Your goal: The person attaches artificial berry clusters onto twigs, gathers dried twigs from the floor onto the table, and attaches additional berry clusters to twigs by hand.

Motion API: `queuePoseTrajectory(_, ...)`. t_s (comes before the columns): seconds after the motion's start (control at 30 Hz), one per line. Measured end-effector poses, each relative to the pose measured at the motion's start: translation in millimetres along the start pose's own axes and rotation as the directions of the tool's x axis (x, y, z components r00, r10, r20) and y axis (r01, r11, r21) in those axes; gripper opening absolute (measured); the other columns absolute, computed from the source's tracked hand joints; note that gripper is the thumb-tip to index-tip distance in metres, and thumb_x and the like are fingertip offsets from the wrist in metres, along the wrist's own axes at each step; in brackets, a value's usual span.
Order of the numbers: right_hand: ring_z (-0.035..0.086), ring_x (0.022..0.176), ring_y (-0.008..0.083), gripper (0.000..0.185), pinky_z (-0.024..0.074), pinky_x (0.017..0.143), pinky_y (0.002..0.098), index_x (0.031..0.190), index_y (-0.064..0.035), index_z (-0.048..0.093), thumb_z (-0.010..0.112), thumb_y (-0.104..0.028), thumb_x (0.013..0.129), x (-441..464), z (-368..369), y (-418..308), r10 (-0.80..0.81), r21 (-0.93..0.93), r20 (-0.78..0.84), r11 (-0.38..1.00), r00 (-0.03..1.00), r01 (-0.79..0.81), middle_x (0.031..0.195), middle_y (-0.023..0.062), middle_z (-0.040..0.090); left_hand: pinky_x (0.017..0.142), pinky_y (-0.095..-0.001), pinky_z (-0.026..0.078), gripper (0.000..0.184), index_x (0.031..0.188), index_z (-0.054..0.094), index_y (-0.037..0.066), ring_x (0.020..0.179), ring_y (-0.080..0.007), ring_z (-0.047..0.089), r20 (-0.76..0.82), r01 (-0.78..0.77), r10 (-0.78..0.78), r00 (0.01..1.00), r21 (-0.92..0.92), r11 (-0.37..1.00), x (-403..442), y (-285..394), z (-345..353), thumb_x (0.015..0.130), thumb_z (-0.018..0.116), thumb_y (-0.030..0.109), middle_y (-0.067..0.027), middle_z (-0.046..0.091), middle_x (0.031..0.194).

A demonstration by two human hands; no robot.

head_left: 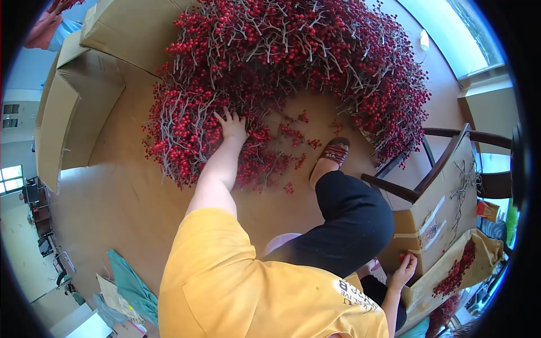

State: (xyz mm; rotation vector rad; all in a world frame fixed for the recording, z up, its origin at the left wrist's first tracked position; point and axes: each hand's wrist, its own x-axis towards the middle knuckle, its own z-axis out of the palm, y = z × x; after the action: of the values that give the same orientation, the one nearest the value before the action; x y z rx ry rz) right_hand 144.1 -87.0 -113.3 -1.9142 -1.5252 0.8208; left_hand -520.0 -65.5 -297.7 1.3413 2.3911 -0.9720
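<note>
Reaching forward in the head view, the left hand (pixel 233 128) is on the big pile of red berry branches (pixel 287 50), which lies on the floor (pixel 282 211), and its grip is apart, fingers spread. The right hand (pixel 403 273) is beside the taped cardboard box (pixel 442 208); whether its grip is closed, I cannot tell.

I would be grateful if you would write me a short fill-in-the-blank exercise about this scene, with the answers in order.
The left hand rests with its fingers spread on branches whose berries are ____.
The right hand is beside a box made of ____.
The person's shirt, which carries some printed lettering, is ____.
The trousers on the bent leg are ____.

Missing words: red; cardboard; yellow; black.
</note>
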Motion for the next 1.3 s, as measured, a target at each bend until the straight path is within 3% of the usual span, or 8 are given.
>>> queuePoseTrajectory(0.57, 0.057, 0.080, 0.0088, 0.016, 0.0477, 0.079, 0.0244, 0.103, -0.0024, 0.057, 0.049, -0.015, 0.097, -5, 3, -3, 0.082, 0.086, 0.044, 0.993, 0.996, -0.086, 0.089, 0.0023, 0.059, 0.102, -0.0741, 0.003, 0.053, 0.138, 0.042, 0.029, 0.139, -0.0440, 0.007, 0.096, 0.127, -0.133, 0.986, 0.070, 0.989, -5, -66, 56, 0.086, 0.054, 0.031, -0.0048, 0.024, 0.151)
queuePoseTrajectory(0.73, 0.056, 0.081, 0.0091, 0.016, 0.0477, 0.079, 0.0245, 0.104, -0.0020, 0.057, 0.049, -0.014, 0.097, -8, 3, 11, 0.121, 0.123, 0.058, 0.984, 0.991, -0.128, 0.090, 0.0026, 0.059, 0.103, -0.0728, 0.005, 0.063, 0.139, 0.039, 0.032, 0.140, -0.0422, 0.005, 0.195, -0.009, 0.028, 0.980, -0.100, 0.995, -49, -46, -32, 0.080, 0.063, 0.034, -0.0083, 0.019, 0.152)
queuePoseTrajectory(0.87, 0.056, 0.081, 0.0092, 0.017, 0.0474, 0.078, 0.0244, 0.104, -0.0018, 0.058, 0.049, -0.014, 0.097, -11, 6, 9, 0.153, 0.108, 0.075, 0.981, 0.985, -0.160, 0.090, 0.0029, 0.059, 0.093, -0.0668, 0.033, 0.027, 0.100, 0.069, 0.010, 0.109, -0.0395, 0.055, -0.040, -0.161, 0.160, 0.986, -0.019, 0.987, -69, -9, -53, 0.075, 0.061, 0.017, -0.0173, 0.062, 0.111)
queuePoseTrajectory(0.97, 0.056, 0.081, 0.0092, 0.017, 0.0470, 0.077, 0.0240, 0.103, -0.0015, 0.058, 0.049, -0.015, 0.097, -13, 10, 12, 0.176, 0.104, 0.098, 0.977, 0.979, -0.186, 0.089, 0.0028, 0.059, 0.053, -0.0387, 0.049, 0.009, 0.055, 0.063, 0.011, 0.050, -0.0221, 0.060, -0.485, -0.504, 0.370, 0.792, -0.177, 0.846, -60, 66, -37, 0.063, 0.061, 0.012, -0.0023, 0.060, 0.055)
queuePoseTrajectory(1.0, 0.056, 0.081, 0.0092, 0.017, 0.0469, 0.077, 0.0240, 0.103, -0.0014, 0.058, 0.049, -0.015, 0.097, -13, 13, 13, 0.181, 0.105, 0.115, 0.975, 0.977, -0.194, 0.089, 0.0028, 0.058, 0.076, -0.0487, 0.050, 0.012, 0.077, 0.068, 0.009, 0.080, -0.0279, 0.066, -0.345, -0.591, 0.500, 0.794, -0.245, 0.769, -57, 94, -39, 0.072, 0.059, 0.015, -0.0098, 0.067, 0.079)
queuePoseTrajectory(1.07, 0.056, 0.081, 0.0093, 0.018, 0.0469, 0.077, 0.0239, 0.103, -0.0012, 0.058, 0.049, -0.015, 0.097, -16, 18, 11, 0.193, 0.077, 0.151, 0.976, 0.970, -0.206, 0.089, 0.0028, 0.058, 0.099, -0.0654, 0.028, 0.035, 0.115, 0.061, 0.014, 0.125, -0.0328, 0.044, -0.563, -0.658, 0.484, 0.670, -0.150, 0.738, -57, 142, -6, 0.082, 0.054, 0.025, -0.0126, 0.056, 0.124)
queuePoseTrajectory(1.17, 0.056, 0.081, 0.0098, 0.018, 0.0473, 0.077, 0.0243, 0.103, -0.0010, 0.057, 0.049, -0.016, 0.097, -19, 19, 7, 0.190, 0.020, 0.197, 0.980, 0.962, -0.197, 0.089, 0.0031, 0.058, 0.101, -0.0743, 0.005, 0.046, 0.135, 0.044, 0.019, 0.139, -0.0389, 0.014, -0.170, -0.543, 0.536, 0.827, 0.006, 0.839, -52, 169, 46, 0.089, 0.047, 0.025, -0.0100, 0.035, 0.144)
queuePoseTrajectory(1.3, 0.055, 0.078, 0.0089, 0.018, 0.0461, 0.073, 0.0234, 0.101, -0.0016, 0.057, 0.048, -0.016, 0.097, -25, 20, 19, 0.224, 0.074, 0.193, 0.967, 0.955, -0.242, 0.088, 0.0021, 0.058, 0.098, -0.0769, 0.008, 0.045, 0.135, 0.044, 0.019, 0.137, -0.0412, 0.017, -0.102, -0.353, 0.339, 0.935, -0.206, 0.912, -57, 142, 90, 0.091, 0.042, 0.022, -0.0086, 0.034, 0.144)
